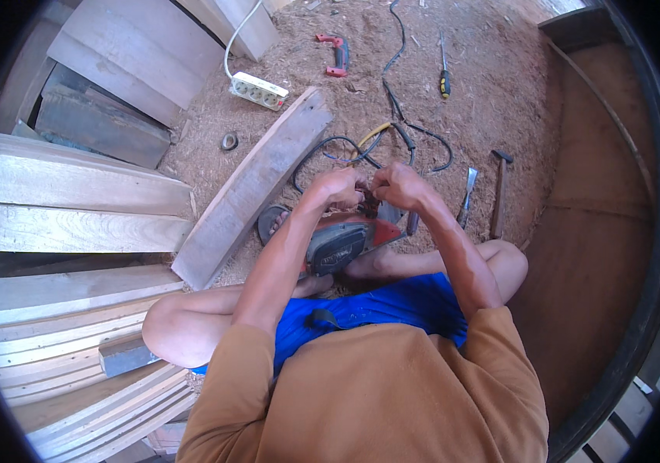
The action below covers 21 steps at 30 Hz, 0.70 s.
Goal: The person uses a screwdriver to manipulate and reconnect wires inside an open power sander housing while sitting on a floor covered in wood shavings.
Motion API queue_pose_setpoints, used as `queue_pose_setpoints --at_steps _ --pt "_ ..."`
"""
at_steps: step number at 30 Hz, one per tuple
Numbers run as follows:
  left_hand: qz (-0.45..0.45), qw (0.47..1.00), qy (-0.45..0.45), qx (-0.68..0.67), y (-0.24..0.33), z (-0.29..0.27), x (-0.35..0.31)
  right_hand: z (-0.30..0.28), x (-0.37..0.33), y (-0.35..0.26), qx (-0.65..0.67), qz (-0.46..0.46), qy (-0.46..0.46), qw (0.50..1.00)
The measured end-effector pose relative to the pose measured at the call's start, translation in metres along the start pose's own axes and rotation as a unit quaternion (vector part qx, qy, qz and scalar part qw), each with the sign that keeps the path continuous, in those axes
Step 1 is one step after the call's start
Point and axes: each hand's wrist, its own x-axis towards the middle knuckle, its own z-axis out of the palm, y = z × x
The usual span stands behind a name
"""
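Observation:
A red-and-black power tool, in shape like an electric planer (335,245), lies in front of my crossed legs with its upper part opened up. My left hand (341,187) and my right hand (399,185) meet just above that opened part, fingertips pinched close together. What sits between the fingers is small and dark, and I cannot make it out. Just beyond my hands a black cable (407,137) and a yellow cord piece (372,133) lie in loops. Farther off rests a loose red-and-black handle cover (338,55).
Right of me lie a chisel (469,189) and a hammer (500,197), with a screwdriver (444,81) farther away. At left are a thick wooden beam (257,185), a tape roll (229,140), a white power strip (259,90) and stacked planks (75,228). Sawdust covers the ground.

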Motion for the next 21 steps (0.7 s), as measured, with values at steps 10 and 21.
queue_pose_setpoints --at_steps 10,21 --pt "-0.051 0.991 -0.079 0.091 0.01 0.001 0.022 0.005 0.005 0.009 0.026 0.015 -0.037 0.999" --pt "-0.015 0.997 -0.025 0.077 0.001 0.004 0.012 0.003 0.006 0.009 0.066 0.048 -0.051 0.995"
